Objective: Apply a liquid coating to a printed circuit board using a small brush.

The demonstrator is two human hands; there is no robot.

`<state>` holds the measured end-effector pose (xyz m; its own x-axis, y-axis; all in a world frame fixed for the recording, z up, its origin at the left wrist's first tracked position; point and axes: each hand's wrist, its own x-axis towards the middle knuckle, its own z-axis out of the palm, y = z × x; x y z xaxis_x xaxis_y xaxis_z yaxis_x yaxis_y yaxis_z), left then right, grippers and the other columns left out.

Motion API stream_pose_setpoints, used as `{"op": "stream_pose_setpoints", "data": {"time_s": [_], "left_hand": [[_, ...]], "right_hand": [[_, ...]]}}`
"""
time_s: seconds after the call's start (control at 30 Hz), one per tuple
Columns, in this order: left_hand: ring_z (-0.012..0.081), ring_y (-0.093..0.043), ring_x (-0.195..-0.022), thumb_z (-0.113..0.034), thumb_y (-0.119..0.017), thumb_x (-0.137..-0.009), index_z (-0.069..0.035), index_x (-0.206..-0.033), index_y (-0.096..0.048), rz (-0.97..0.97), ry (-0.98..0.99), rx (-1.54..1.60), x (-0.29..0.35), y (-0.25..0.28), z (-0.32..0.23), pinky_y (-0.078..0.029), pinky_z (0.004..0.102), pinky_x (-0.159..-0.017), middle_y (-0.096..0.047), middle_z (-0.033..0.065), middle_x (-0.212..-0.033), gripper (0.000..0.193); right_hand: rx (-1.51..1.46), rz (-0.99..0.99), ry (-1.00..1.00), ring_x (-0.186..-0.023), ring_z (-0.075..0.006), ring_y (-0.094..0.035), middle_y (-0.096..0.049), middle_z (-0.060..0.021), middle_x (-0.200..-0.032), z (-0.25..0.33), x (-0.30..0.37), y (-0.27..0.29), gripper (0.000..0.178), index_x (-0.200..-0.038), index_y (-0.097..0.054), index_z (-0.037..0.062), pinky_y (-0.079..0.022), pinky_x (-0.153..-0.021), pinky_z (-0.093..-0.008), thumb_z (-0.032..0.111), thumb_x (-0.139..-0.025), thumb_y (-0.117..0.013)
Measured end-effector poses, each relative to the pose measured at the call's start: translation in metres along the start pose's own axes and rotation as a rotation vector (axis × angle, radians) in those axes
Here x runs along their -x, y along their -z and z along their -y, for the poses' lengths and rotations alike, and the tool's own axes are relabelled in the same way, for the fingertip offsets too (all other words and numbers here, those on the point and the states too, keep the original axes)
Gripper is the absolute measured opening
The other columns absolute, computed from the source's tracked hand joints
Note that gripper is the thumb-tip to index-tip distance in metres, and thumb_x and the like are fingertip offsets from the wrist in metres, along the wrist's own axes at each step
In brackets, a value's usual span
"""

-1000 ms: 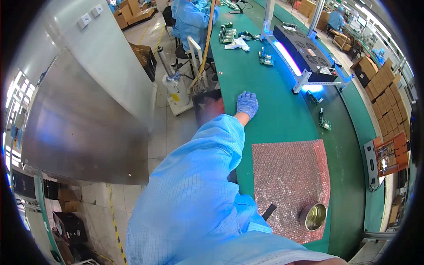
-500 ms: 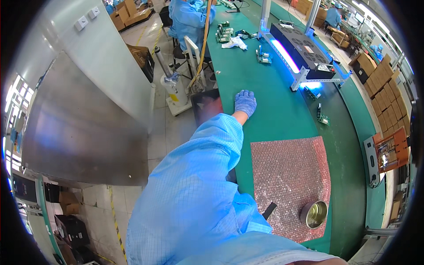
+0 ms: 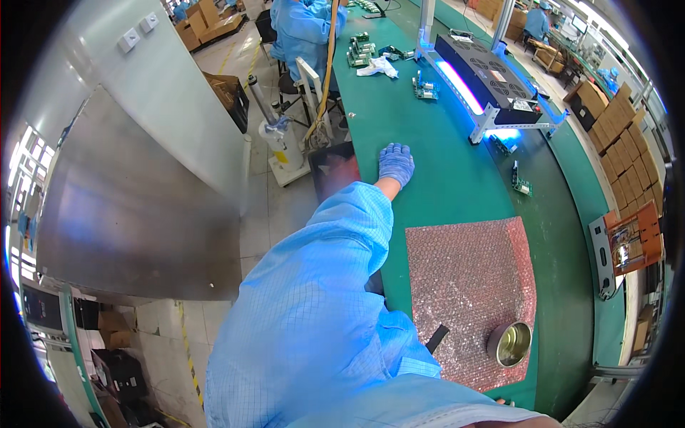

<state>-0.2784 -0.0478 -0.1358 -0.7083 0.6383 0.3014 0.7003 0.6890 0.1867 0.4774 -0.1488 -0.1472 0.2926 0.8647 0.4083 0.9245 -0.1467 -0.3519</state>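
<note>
My left hand (image 3: 396,164), in a bluish-purple glove, rests palm down on the green table mat (image 3: 442,189) near its left edge. Its fingers point away from me and nothing shows in them. Closer to me lies a pink bubble-wrap sheet (image 3: 467,271). On it stand a round metal bowl (image 3: 494,349) with yellowish contents and, to its left, a narrow black piece (image 3: 437,338), partly covered by my sleeve. At the lower edge a tiny skin-coloured bit peeks out beside my clothing, perhaps fingertips of my right hand (image 3: 505,401); the rest is hidden.
A black fan-topped unit (image 3: 489,78) with glowing violet-blue light stands on a metal frame at the far right. Several green circuit boards (image 3: 426,88) and a white cloth (image 3: 378,68) lie on the table. A person in blue (image 3: 303,36) sits at the far left side.
The view has shifted very slightly. My left hand stays in place on the mat, and a small skin-coloured bit now shows at the lower edge.
</note>
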Motion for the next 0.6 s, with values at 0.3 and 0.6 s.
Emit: {"op": "stream_pose_setpoints", "data": {"time_s": [0.3, 0.6], "left_hand": [[0.0267, -0.046, -0.120, -0.033, -0.043, -0.090, -0.010, -0.117, -0.053, -0.021, -0.008, -0.006, 0.0007, 0.0003, 0.0002, -0.033, 0.0435, -0.100, -0.053, 0.0112, -0.122, 0.037], [0.0269, -0.045, -0.121, -0.033, -0.042, -0.091, -0.009, -0.119, -0.052, 0.018, -0.006, -0.004, 0.0004, 0.0047, -0.0004, -0.033, 0.0444, -0.100, -0.052, 0.0120, -0.124, 0.038]], "right_hand": [[-0.007, 0.048, -0.042, -0.072, -0.0414, -0.058, -0.060, -0.0270, -0.080, 0.0049, -0.0035, 0.0035, 0.057, -0.121, -0.037, -0.0170, -0.046, -0.068, -0.0467, 0.017, -0.080, -0.059], [0.009, 0.062, -0.045, -0.071, -0.0417, -0.058, -0.059, -0.0275, -0.079, -0.0011, -0.0088, -0.0002, 0.055, -0.119, -0.038, -0.0167, -0.045, -0.068, -0.0471, 0.016, -0.080, -0.058]]}}
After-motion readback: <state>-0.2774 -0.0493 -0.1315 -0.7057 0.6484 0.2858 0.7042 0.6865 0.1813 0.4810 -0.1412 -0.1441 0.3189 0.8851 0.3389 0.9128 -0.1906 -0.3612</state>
